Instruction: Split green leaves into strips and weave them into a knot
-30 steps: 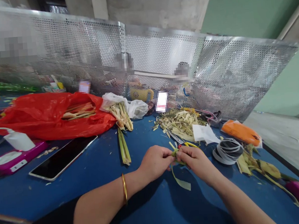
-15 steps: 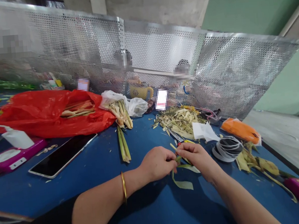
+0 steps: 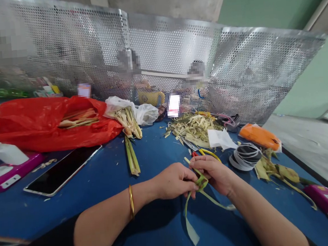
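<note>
My left hand (image 3: 172, 181) and my right hand (image 3: 215, 173) meet over the blue table (image 3: 101, 188), both pinching a small folded knot of green leaf strip (image 3: 200, 183). Two long loose ends of the strip hang down from the knot toward me, one reaching the table near the front edge. A gold bangle (image 3: 131, 202) sits on my left wrist. Just beyond my right hand lie scissors with yellow handles (image 3: 208, 152).
A red plastic bag (image 3: 47, 124) with leaf stalks lies at the left, next to a phone (image 3: 62, 171) and a pink device (image 3: 6, 175). A heap of leaf trimmings (image 3: 194, 130), a coil of band (image 3: 244, 156) and an orange object (image 3: 258, 137) lie right. A perforated metal screen (image 3: 176, 57) closes the back.
Both hands have drawn a little nearer to me and lower. The leaf strip is now folded into a tighter knot, and its loose ends hang longer than before.
</note>
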